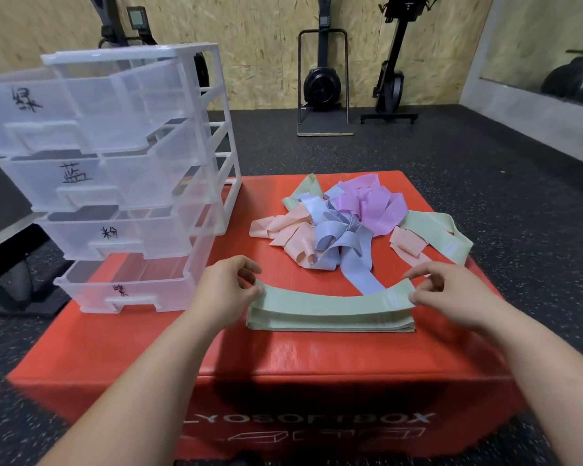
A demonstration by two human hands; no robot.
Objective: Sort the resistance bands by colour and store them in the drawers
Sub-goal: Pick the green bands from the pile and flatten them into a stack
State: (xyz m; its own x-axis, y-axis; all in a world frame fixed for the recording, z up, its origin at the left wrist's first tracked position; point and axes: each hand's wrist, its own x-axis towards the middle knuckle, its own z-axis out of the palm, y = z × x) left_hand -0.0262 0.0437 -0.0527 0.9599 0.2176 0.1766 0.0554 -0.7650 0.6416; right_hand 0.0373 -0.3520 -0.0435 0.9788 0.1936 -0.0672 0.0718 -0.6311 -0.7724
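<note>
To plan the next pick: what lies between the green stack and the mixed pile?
In the head view, one blue band's loose end runs from the mixed pile to the green stack; otherwise bare red box.

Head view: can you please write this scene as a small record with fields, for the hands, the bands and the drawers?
surface: red soft box
hands: left hand and right hand each pinch one end of the top green band
green stack: folded green bands under that band, near the box's front
unsorted pile: pink, blue, purple and green bands tangled behind the stack
drawer unit: clear plastic, at the box's left side, four drawers all pulled out, each with a handwritten label
</note>
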